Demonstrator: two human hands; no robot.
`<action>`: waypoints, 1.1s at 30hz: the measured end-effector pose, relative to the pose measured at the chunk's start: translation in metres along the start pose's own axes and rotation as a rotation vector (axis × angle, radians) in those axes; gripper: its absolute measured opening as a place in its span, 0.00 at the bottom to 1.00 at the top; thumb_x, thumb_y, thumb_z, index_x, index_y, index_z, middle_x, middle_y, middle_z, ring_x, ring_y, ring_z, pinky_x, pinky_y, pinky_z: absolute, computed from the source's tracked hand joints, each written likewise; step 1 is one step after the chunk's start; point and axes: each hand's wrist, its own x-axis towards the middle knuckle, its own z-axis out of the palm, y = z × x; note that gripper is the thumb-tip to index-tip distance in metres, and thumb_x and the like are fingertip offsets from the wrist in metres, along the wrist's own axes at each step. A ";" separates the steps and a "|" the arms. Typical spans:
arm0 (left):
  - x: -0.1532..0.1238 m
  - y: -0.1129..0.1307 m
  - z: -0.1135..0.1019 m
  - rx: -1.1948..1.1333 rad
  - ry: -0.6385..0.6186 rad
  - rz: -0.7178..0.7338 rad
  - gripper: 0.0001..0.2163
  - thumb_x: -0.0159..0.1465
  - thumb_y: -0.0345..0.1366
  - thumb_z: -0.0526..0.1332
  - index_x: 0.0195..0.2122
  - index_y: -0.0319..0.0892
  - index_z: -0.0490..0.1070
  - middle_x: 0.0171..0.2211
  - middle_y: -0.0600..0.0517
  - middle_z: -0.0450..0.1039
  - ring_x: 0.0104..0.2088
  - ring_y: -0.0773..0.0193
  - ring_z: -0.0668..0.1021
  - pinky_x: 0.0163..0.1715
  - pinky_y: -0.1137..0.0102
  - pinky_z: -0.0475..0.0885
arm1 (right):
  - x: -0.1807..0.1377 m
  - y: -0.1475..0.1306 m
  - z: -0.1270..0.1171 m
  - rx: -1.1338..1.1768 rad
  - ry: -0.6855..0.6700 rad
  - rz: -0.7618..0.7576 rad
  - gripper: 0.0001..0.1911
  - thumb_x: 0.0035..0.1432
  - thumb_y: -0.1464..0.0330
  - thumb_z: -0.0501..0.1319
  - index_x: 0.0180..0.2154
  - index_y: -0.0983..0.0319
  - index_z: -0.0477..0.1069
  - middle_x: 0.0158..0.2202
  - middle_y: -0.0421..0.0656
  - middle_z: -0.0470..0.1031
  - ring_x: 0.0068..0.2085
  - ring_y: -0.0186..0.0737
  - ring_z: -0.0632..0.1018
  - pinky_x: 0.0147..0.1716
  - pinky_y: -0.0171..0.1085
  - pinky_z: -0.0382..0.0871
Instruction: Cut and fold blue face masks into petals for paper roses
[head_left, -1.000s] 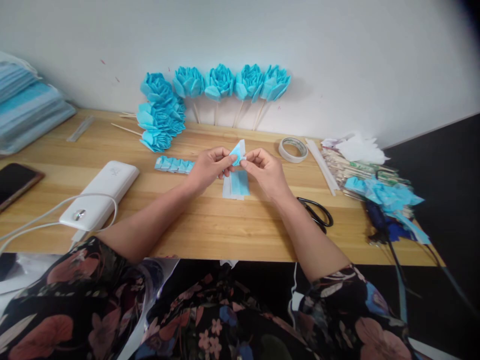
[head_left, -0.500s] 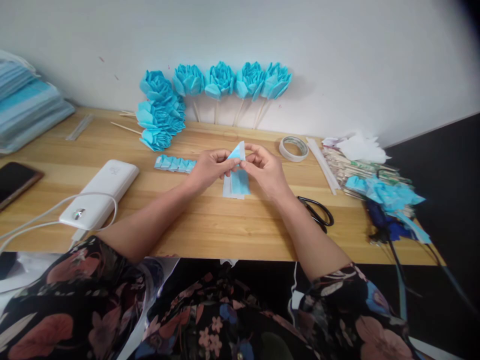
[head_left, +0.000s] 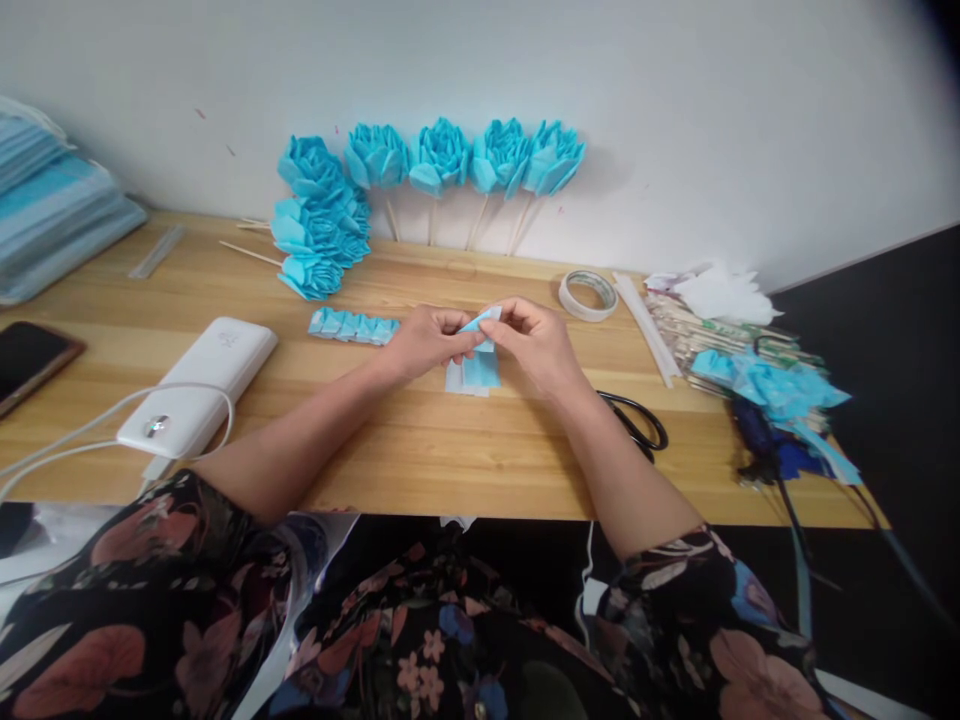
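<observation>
Between both hands is a small piece of blue and white mask-like fabric [head_left: 480,322], its upper part folded over on a slant. My left hand [head_left: 429,338] pinches its left side with thumb and fingers. On the right side my right hand [head_left: 534,335] grips the upper corner, thumb against the fold. Below the fingers lie flat blue and white pieces [head_left: 481,374], partly covered by the hands. Just left of my left hand is a row of folded blue pieces [head_left: 349,325]. Black-handled scissors [head_left: 637,420] rest beside my right forearm, their blades hidden.
Blue fabric flowers on sticks [head_left: 440,157] lean on the wall, with more heaped at left [head_left: 311,225]. A tape roll [head_left: 589,296], glue sticks [head_left: 646,330], scraps [head_left: 772,385] and a glue gun [head_left: 757,430] lie right. Left are a power bank [head_left: 202,385], phone [head_left: 34,365] and mask stack [head_left: 64,220].
The pointed top of the fabric piece has been turned down and to the right into a slanted fold. Both hands stay nearly in place, still holding it.
</observation>
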 end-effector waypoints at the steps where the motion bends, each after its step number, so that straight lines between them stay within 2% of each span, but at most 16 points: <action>1: 0.000 0.000 0.000 0.009 -0.007 0.003 0.12 0.58 0.38 0.67 0.21 0.39 0.68 0.18 0.56 0.69 0.20 0.73 0.69 0.20 0.77 0.63 | 0.000 0.001 0.000 -0.003 0.010 -0.004 0.10 0.52 0.61 0.70 0.34 0.60 0.77 0.30 0.38 0.78 0.32 0.35 0.76 0.36 0.38 0.72; 9: 0.000 0.002 -0.001 -0.011 -0.022 0.006 0.12 0.58 0.37 0.66 0.21 0.39 0.68 0.18 0.56 0.69 0.20 0.73 0.69 0.21 0.76 0.63 | -0.003 -0.007 0.000 -0.165 0.070 -0.103 0.06 0.55 0.63 0.68 0.32 0.60 0.78 0.29 0.38 0.77 0.30 0.36 0.74 0.33 0.38 0.71; 15: -0.001 0.003 -0.002 -0.125 -0.037 -0.067 0.12 0.57 0.38 0.68 0.22 0.39 0.69 0.19 0.55 0.70 0.19 0.74 0.69 0.20 0.77 0.62 | -0.004 -0.011 -0.004 -0.431 0.074 -0.336 0.06 0.61 0.66 0.64 0.34 0.56 0.80 0.34 0.41 0.81 0.38 0.42 0.77 0.43 0.44 0.72; 20: -0.001 0.004 -0.002 -0.236 -0.043 -0.120 0.11 0.56 0.37 0.70 0.24 0.39 0.70 0.21 0.55 0.71 0.20 0.74 0.70 0.21 0.77 0.64 | -0.002 -0.009 -0.009 -0.550 0.046 -0.482 0.08 0.65 0.64 0.62 0.37 0.53 0.81 0.36 0.41 0.82 0.40 0.44 0.78 0.45 0.45 0.71; 29: 0.002 -0.002 -0.006 -0.330 -0.092 -0.112 0.14 0.57 0.41 0.72 0.26 0.38 0.70 0.21 0.55 0.72 0.20 0.73 0.72 0.21 0.76 0.64 | 0.001 -0.005 -0.014 -0.613 -0.019 -0.609 0.16 0.68 0.69 0.56 0.44 0.50 0.82 0.36 0.42 0.82 0.39 0.43 0.78 0.43 0.45 0.70; 33: 0.002 -0.002 -0.006 -0.356 -0.095 -0.120 0.16 0.55 0.43 0.73 0.25 0.39 0.70 0.21 0.54 0.72 0.20 0.74 0.72 0.20 0.77 0.63 | 0.002 -0.003 -0.015 -0.614 -0.033 -0.572 0.17 0.67 0.70 0.55 0.46 0.50 0.81 0.37 0.41 0.82 0.40 0.44 0.78 0.44 0.46 0.70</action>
